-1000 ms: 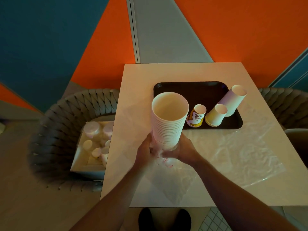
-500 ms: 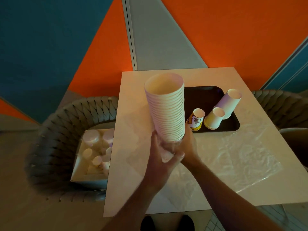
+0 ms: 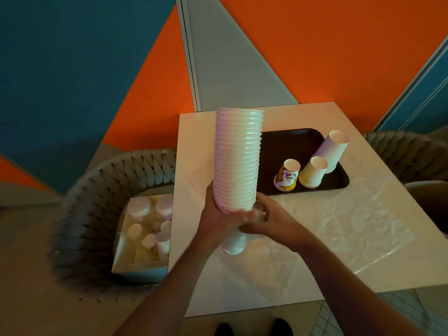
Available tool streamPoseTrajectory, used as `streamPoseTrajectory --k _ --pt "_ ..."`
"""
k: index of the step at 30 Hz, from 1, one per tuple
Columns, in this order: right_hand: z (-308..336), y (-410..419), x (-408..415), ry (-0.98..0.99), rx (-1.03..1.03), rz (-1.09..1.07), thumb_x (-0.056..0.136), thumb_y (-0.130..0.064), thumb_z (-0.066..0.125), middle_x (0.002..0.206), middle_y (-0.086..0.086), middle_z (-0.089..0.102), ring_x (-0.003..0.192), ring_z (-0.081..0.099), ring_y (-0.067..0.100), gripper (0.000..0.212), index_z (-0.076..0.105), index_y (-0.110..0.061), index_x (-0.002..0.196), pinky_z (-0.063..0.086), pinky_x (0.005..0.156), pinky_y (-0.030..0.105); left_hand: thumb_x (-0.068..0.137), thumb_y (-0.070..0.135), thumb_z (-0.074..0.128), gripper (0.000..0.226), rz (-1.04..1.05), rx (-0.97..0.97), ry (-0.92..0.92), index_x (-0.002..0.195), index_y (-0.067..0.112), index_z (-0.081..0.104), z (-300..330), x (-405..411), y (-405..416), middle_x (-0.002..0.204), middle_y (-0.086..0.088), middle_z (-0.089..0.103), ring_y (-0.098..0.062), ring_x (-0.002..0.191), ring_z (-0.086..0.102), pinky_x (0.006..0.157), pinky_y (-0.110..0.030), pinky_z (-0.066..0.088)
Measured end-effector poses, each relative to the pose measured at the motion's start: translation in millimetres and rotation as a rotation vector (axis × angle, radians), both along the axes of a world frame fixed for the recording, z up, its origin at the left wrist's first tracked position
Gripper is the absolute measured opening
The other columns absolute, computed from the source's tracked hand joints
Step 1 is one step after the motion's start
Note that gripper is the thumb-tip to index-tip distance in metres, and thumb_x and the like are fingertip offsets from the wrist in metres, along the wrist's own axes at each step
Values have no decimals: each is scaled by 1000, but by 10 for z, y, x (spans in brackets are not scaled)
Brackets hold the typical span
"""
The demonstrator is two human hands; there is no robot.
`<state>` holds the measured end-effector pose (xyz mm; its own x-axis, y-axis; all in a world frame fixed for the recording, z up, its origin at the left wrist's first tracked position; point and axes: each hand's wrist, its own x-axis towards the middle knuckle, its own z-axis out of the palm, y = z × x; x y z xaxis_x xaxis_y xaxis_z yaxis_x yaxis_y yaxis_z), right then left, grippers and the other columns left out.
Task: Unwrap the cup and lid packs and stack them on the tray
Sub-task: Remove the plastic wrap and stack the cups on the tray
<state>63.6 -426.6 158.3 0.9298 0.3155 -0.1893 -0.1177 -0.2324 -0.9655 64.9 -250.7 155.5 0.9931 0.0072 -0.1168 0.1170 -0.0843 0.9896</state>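
Observation:
A tall stack of white paper cups is held upright above the table's front left. My left hand grips the stack at its lower end. My right hand holds the clear plastic wrap, which is bunched round the stack's bottom end and hangs below it. Behind the stack lies the dark tray. On the tray stand a yellow patterned cup stack, a pale yellow cup stack and a taller white cup stack, all upside down.
A loose sheet of clear plastic covers the table's right front. On the woven chair at the left sits an open box with several wrapped packs. Another chair stands at the right.
The cup stack has been lifted off the table and now shows its side instead of its open mouth. My right hand has come to the wrap at the bottom end.

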Motion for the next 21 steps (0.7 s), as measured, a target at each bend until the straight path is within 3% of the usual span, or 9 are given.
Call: streamPoseTrajectory --k 3,5,8,11,14,16,18,21 --pt "111 88 -36 -63 -39 20 72 -24 89 130 -7 66 122 63 13 81 50 -25 143 54 102 47 40 30 98 117 -20 31 -22 141 29 38 6 -10 10 126 10 61 -5 115 61 89 -29 58" --pt "134 183 -92 -85 -17 65 77 -9 86 140 -4 59 130 57 13 91 35 -21 151 50 107 40 45 21 99 111 7 32 -62 140 29 41 17 2 -9 125 9 62 -4 115 62 89 -25 56" --pt "233 244 -166 -43 82 115 75 2 77 145 1 48 131 54 9 101 18 -25 152 52 101 32 48 18 96 103 31 11 -122 137 25 45 108 14 -35 121 9 64 -2 110 64 84 -18 55" --pt "339 219 -178 4 143 119 73 -3 71 147 2 42 126 52 -3 98 16 -32 149 52 93 23 49 21 95 105 20 -30 -183 141 19 43 191 17 -59 124 1 64 -16 115 64 90 -34 59" --pt "474 131 -139 25 159 166 77 -9 71 147 -2 44 129 49 -5 88 24 -33 147 49 96 19 49 19 92 110 28 -53 -238 145 15 37 240 37 -75 128 -3 62 -21 118 63 91 -34 57" --pt "591 14 -48 -15 127 191 81 -20 73 146 -7 47 133 46 -5 76 34 -33 145 45 108 25 49 13 93 113 20 -38 -246 146 15 37 224 78 -86 131 -5 62 -24 120 62 94 -45 57" --pt "702 -177 114 -58 117 140 80 -40 74 153 -8 44 143 38 4 85 32 -30 152 36 119 42 50 16 95 117 -4 23 -236 149 19 34 212 95 -128 136 -1 59 -22 124 59 97 -52 54" --pt "934 -485 431 -134 246 -41 76 -45 76 149 -4 51 141 45 15 91 32 -26 153 35 119 49 56 20 95 118 -87 143 -213 152 31 28 178 48 -256 139 15 54 -11 128 54 98 -39 54"
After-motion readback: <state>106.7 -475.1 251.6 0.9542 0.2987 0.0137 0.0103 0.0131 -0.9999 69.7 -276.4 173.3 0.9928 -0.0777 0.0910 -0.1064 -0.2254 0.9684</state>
